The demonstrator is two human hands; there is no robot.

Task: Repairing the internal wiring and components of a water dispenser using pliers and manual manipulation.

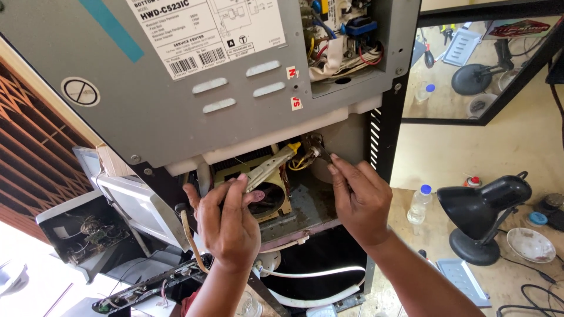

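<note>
Your left hand (228, 220) has its grip closed around the cream handles of a pair of pliers (271, 167), which slant up toward two o'clock into the open back of the grey appliance (176, 117). Your right hand (359, 199) sits just beside them at three o'clock, fingertips pinched on a small metal fitting (317, 151) near the yellow wires (301, 161). A black desk lamp (482, 205) stands on the tabletop (517, 147), well apart at three o'clock.

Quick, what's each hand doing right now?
Left hand: closed around the pliers.
Right hand: fingertips pinched on a small metal part inside the appliance.
</note>
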